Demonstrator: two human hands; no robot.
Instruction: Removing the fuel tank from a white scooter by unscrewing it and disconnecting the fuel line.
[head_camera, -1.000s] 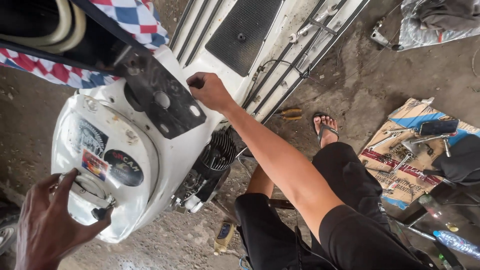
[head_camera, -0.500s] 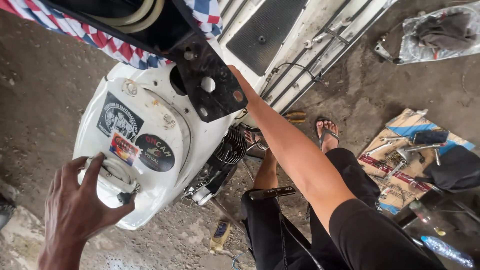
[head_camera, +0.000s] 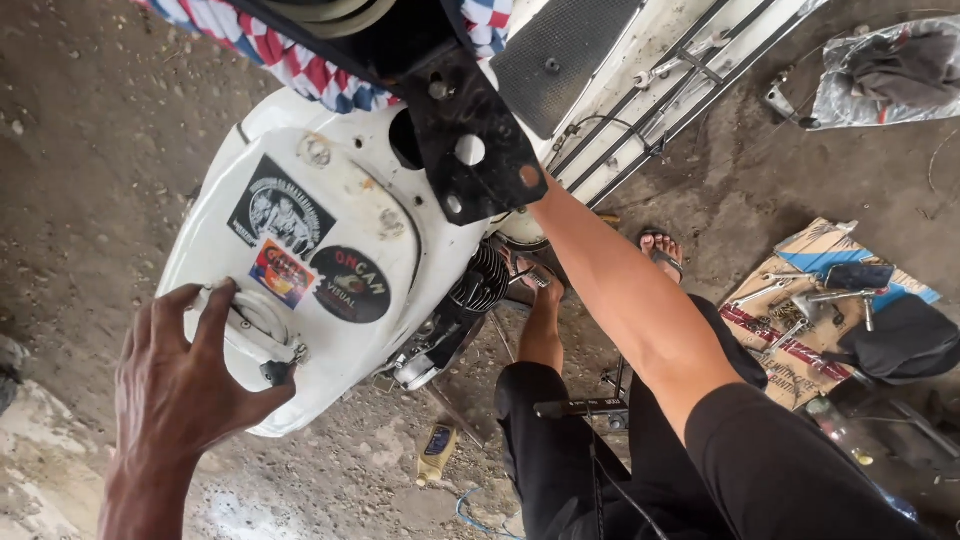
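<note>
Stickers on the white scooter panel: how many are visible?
3, clustered above the left hand: a black sticker uppermost, a small colourful sticker below it, and a black oval sticker to its right. Others may be hidden.

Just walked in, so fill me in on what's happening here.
A person is working on a white scooter body tipped on the dirt floor. The left hand presses on its rear end by the stickers. The right arm reaches behind a black bracket, hand hidden. Tools lie on cardboard nearby.

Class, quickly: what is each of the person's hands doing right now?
Left hand: open, fingers spread on the white scooter side panel.
Right hand: hidden behind the black bracket; cannot be told.
</note>
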